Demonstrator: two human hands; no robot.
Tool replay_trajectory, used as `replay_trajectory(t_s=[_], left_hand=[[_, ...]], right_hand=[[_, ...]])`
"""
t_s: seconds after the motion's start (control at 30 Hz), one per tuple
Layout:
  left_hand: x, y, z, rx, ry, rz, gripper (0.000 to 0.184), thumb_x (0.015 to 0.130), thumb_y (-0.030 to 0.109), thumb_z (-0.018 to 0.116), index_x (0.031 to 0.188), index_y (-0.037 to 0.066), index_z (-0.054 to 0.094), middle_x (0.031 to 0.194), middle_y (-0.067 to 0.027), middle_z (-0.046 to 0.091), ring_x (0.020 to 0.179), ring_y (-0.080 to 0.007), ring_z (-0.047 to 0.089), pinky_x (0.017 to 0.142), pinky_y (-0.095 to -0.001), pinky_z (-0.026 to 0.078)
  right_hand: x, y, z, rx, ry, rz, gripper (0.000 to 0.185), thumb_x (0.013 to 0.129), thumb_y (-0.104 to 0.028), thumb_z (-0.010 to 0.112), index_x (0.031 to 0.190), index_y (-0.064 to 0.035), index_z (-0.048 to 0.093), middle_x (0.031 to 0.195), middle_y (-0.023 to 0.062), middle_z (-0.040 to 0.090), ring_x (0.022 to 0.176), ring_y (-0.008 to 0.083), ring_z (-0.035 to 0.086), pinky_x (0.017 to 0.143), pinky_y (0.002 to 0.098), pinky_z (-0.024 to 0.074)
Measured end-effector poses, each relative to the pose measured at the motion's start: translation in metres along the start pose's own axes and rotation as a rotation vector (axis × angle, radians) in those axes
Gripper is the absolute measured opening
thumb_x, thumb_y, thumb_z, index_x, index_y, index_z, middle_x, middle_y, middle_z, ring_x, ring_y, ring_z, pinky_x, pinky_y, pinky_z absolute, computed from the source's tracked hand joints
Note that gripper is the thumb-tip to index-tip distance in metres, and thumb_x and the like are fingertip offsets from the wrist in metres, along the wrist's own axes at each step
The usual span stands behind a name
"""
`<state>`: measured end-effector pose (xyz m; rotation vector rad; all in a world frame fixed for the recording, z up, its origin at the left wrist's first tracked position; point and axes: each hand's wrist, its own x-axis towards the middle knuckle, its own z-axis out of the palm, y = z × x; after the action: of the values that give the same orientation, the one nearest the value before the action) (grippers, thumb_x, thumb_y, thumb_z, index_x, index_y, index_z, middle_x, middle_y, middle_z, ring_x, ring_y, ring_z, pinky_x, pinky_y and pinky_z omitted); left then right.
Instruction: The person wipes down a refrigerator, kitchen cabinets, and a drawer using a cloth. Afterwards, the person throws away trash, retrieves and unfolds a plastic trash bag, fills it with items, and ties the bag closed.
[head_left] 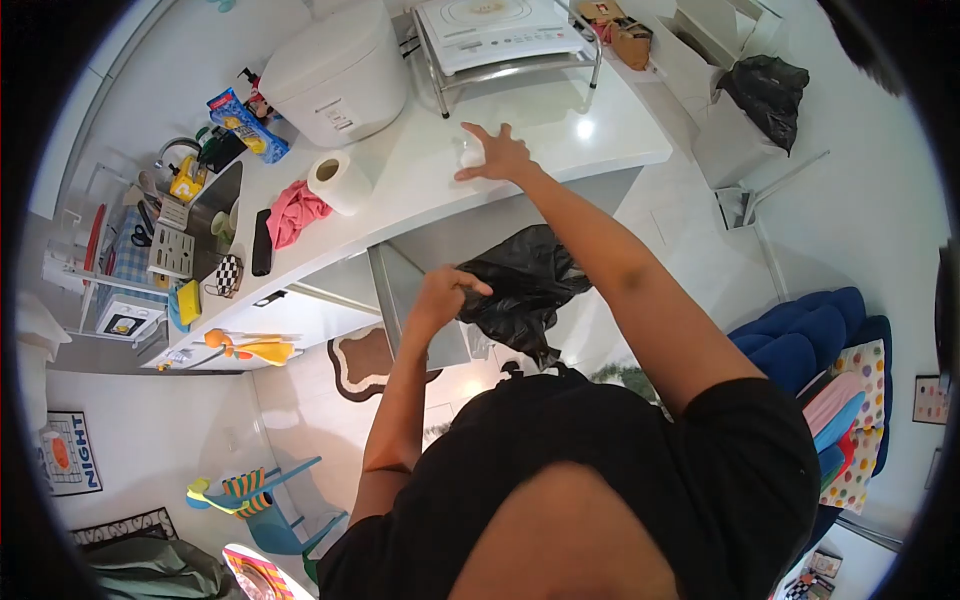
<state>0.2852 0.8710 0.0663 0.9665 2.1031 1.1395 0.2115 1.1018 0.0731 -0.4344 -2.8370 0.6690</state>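
My left hand [446,300] is closed at the edge of a black plastic bag [525,285], which hangs in front of the counter beside an open drawer or door panel [390,295]. My right hand [500,155] is over the white countertop [420,180], its fingers spread around a small whitish, see-through item [470,152]. Whether the fingers touch that item is hard to tell. A paper roll [340,182] stands on the counter to the left, next to a pink cloth [297,212].
A white appliance [335,80] and an induction cooker on a metal rack [515,40] stand at the back. The sink [215,195] and dish rack are left. At right are a bin with a black bag [765,95] and a blue sofa [800,335].
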Motion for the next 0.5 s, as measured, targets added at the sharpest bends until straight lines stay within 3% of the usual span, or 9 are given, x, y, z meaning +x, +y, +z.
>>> replay_trajectory(t_s=[0.03,0.07,0.13,0.17,0.23,0.27,0.33,0.4,0.5], left_hand=[[0.002,0.002,0.001,0.232,-0.052,-0.142,0.033,0.066,-0.002,0.048,0.094,-0.001,0.066,0.107,-0.019,0.061,0.103,-0.0301,0.057,0.084,-0.0341,0.046],[0.005,-0.004,0.002,0.224,-0.055,-0.158,0.033,0.066,-0.002,0.048,0.094,-0.001,0.066,0.107,-0.019,0.061,0.103,-0.0301,0.057,0.084,-0.0341,0.046],[0.01,-0.021,0.006,0.259,0.168,0.015,0.039,0.067,-0.001,0.046,0.103,-0.004,0.062,0.115,-0.0255,0.054,0.105,-0.0379,0.053,0.091,-0.0345,0.041],[0.008,-0.025,0.006,0.249,0.159,-0.005,0.039,0.067,-0.001,0.046,0.103,-0.004,0.062,0.115,-0.0255,0.054,0.105,-0.0379,0.053,0.091,-0.0345,0.041],[0.01,-0.025,0.001,0.165,0.182,-0.049,0.05,0.069,-0.002,0.049,0.12,-0.004,0.052,0.123,-0.0191,0.053,0.113,-0.0279,0.051,0.097,-0.028,0.035],[0.01,-0.031,0.0,0.165,0.181,-0.052,0.05,0.069,-0.002,0.049,0.12,-0.004,0.052,0.123,-0.0191,0.053,0.113,-0.0279,0.051,0.097,-0.028,0.035],[0.012,-0.045,0.0,-0.152,0.147,-0.118,0.067,0.067,0.001,0.056,0.132,-0.003,0.038,0.13,-0.0181,0.047,0.114,-0.0235,0.049,0.097,-0.0256,0.034],[0.018,-0.045,0.0,-0.149,0.144,-0.116,0.072,0.065,0.001,0.058,0.134,-0.003,0.036,0.132,-0.0175,0.045,0.115,-0.022,0.048,0.098,-0.0252,0.033],[0.028,-0.032,0.012,-0.124,0.145,-0.028,0.079,0.063,0.002,0.061,0.136,-0.004,0.032,0.134,-0.0172,0.043,0.117,-0.0207,0.045,0.098,-0.0248,0.032]], right_hand=[[0.01,0.001,0.01,0.005,-0.013,0.002,0.067,0.061,-0.048,0.075,0.116,-0.0197,0.051,0.122,0.0199,0.046,0.106,0.0379,0.048,0.086,0.0483,0.0408],[0.03,0.012,0.032,-0.007,-0.016,-0.07,0.064,0.06,-0.042,0.075,0.114,-0.0171,0.052,0.115,0.0202,0.05,0.105,0.0379,0.048,0.085,0.0491,0.0407],[0.036,0.018,0.051,-0.01,-0.046,-0.138,0.061,0.06,-0.037,0.075,0.112,-0.0144,0.053,0.109,0.0205,0.053,0.103,0.038,0.049,0.085,0.0498,0.0406],[0.03,0.02,0.041,0.112,-0.026,-0.148,0.054,0.062,-0.031,0.072,0.111,-0.0141,0.055,0.107,0.0219,0.051,0.096,0.0375,0.053,0.08,0.0467,0.0458],[0.018,0.029,0.031,0.233,-0.006,-0.155,0.048,0.064,-0.024,0.07,0.109,-0.0138,0.056,0.104,0.0233,0.049,0.089,0.0371,0.057,0.074,0.0436,0.0509],[0.011,0.032,0.027,0.313,-0.001,-0.157,0.044,0.064,-0.02,0.07,0.106,-0.0132,0.058,0.1,0.02,0.05,0.085,0.0343,0.058,0.071,0.0402,0.0518],[-0.008,0.038,0.016,0.397,0.006,-0.159,0.04,0.064,-0.016,0.07,0.103,-0.0126,0.059,0.095,0.0167,0.05,0.08,0.0316,0.058,0.069,0.0369,0.0528],[-0.042,0.042,-0.002,0.389,-0.046,-0.288,0.039,0.064,-0.013,0.07,0.101,-0.0103,0.059,0.093,0.0135,0.053,0.076,0.0274,0.059,0.066,0.031,0.0526],[-0.097,0.047,-0.022,0.717,-0.425,-0.22,0.04,0.066,-0.008,0.069,0.104,-0.0085,0.058,0.098,0.0092,0.057,0.08,0.0174,0.06,0.062,0.0247,0.0512]])
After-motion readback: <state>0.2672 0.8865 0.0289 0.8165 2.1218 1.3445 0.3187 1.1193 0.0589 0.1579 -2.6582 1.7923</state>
